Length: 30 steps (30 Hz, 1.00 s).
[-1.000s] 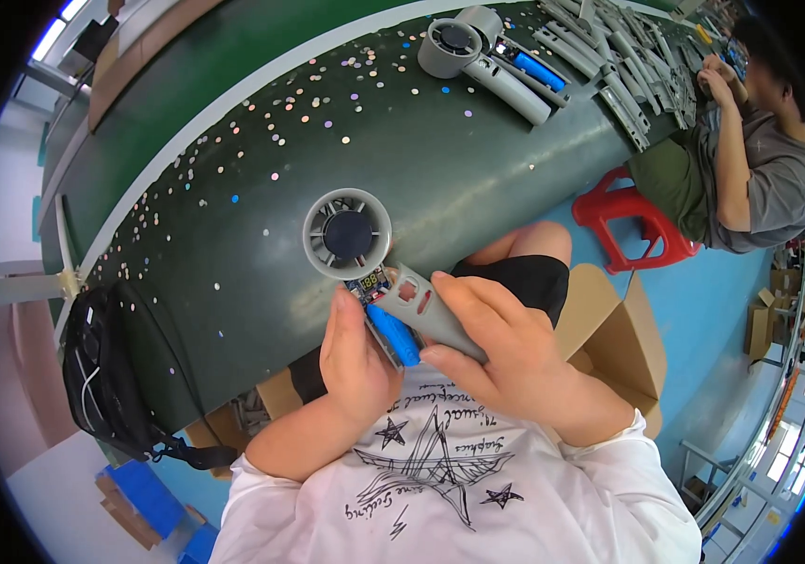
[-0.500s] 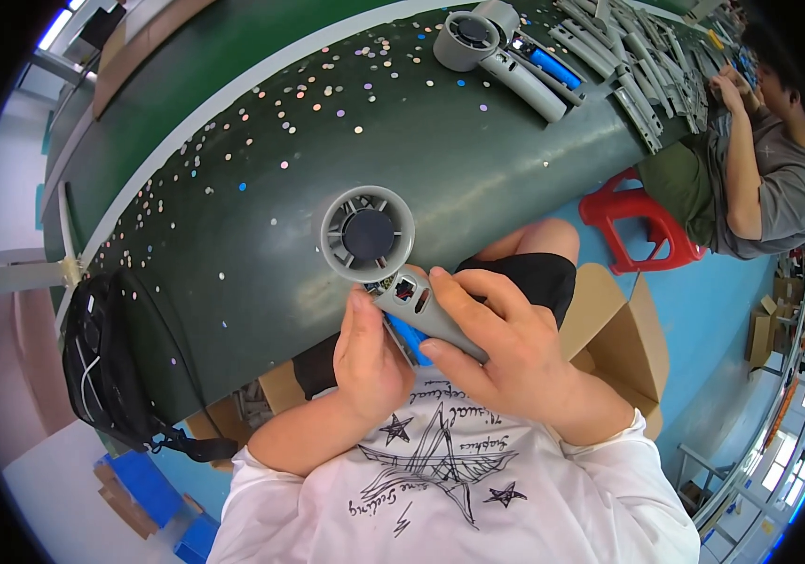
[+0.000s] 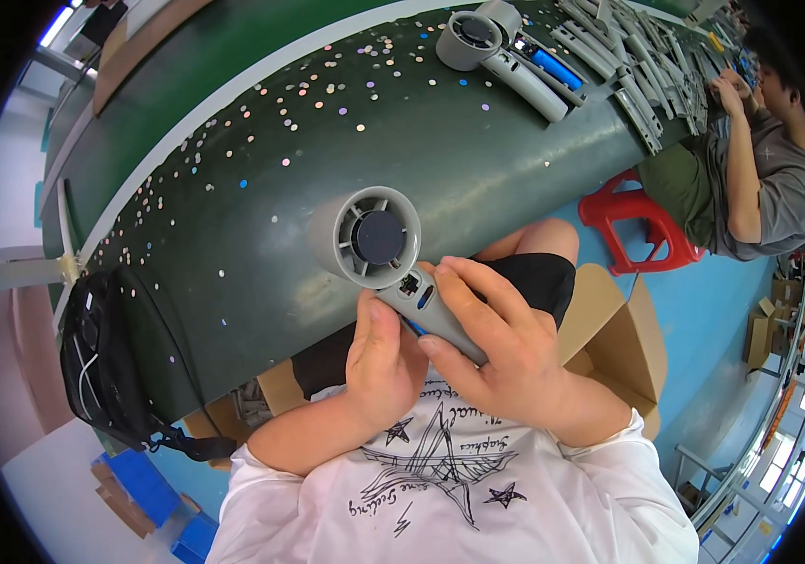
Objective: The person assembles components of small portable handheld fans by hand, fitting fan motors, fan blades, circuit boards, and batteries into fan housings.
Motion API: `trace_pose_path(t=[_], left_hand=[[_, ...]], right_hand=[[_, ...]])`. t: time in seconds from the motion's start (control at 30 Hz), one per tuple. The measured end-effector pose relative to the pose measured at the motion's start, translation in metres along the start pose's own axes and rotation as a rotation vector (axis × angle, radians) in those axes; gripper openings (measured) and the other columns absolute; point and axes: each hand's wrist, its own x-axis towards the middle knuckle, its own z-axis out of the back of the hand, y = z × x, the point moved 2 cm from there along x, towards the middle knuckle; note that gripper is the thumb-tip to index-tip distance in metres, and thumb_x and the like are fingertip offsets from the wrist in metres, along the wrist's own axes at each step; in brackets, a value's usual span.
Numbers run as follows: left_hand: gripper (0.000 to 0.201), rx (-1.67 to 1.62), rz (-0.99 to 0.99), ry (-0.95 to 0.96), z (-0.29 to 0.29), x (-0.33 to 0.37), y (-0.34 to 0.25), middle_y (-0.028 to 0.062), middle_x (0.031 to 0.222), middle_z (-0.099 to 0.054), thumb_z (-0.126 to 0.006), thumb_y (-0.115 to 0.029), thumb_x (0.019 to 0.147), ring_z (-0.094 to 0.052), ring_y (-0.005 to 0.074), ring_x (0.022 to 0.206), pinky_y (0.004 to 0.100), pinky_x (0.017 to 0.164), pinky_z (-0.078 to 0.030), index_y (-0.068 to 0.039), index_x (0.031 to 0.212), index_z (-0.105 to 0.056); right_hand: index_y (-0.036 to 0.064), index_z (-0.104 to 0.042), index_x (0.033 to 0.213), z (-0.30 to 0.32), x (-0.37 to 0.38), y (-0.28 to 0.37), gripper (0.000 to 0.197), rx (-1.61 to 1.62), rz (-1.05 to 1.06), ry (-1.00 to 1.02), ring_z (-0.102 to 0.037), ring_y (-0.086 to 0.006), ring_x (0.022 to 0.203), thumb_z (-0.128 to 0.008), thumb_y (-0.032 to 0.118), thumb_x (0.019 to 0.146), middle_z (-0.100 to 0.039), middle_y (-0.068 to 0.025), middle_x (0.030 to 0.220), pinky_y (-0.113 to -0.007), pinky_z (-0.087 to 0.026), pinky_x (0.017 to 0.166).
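A grey handheld fan [image 3: 435,324] is between my two hands over the table's near edge. Its round head, with a dark hub and spokes, points away from me to the upper left. My right hand [image 3: 506,343] is closed around the handle, fingers along its upper side and thumb below. The fingers of my left hand [image 3: 382,362] press on the handle's left side near the neck. A sliver of blue shows at the handle's open seam between the hands; the rest of that inside is hidden. Two openings show on the handle's face.
On the green table [image 3: 271,273] lie many small coloured dots. More grey fans [image 3: 470,39], one with a blue battery cell [image 3: 556,68], and a heap of grey handle shells [image 3: 628,66] lie at the far right. A black bag [image 3: 106,362] hangs left. A person [image 3: 769,169] sits right.
The fan has turned slightly and its head has shifted a little right. Its handle seam has narrowed, so less blue shows. My left hand has moved slightly right with it.
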Motion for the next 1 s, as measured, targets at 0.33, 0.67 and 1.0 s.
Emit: trace_pose_path(t=[0.33,0.67,1.0], left_hand=[[0.062,-0.099,0.052,0.043,-0.0035,-0.0028,0.0009,0.0097,0.137,-0.043,-0.033,-0.039,0.104,-0.049,0.024,0.122,0.039,0.104,-0.039,-0.01,0.153,-0.01],[0.052,-0.259,0.028,0.08,-0.0014,-0.0026,0.0023,0.0106,0.14,-0.042,-0.029,-0.036,0.105,-0.042,0.0211,0.129,0.0379,0.108,-0.035,-0.007,0.148,-0.022],[0.058,-0.126,0.057,0.067,-0.0038,-0.0025,-0.0011,0.0097,0.14,-0.044,-0.031,-0.038,0.104,-0.046,0.0227,0.128,0.0384,0.108,-0.036,-0.009,0.152,-0.015]], right_hand=[[-0.0017,-0.064,0.11,-0.003,-0.0008,0.0001,0.042,-0.065,0.047,-0.079,-0.068,-0.0188,0.064,-0.073,0.021,0.076,-0.062,-0.0184,0.117,-0.026,-0.054,0.052],[-0.0034,-0.064,0.111,0.0011,0.0024,0.0007,0.043,0.019,0.016,-0.046,-0.069,-0.0221,0.07,-0.074,0.017,0.075,-0.062,-0.0198,0.116,-0.028,-0.056,0.055],[-0.0017,-0.065,0.11,0.0017,0.0014,0.0028,0.042,-0.052,0.029,-0.038,-0.07,-0.0201,0.07,-0.074,0.019,0.075,-0.061,-0.0192,0.118,-0.027,-0.055,0.054]])
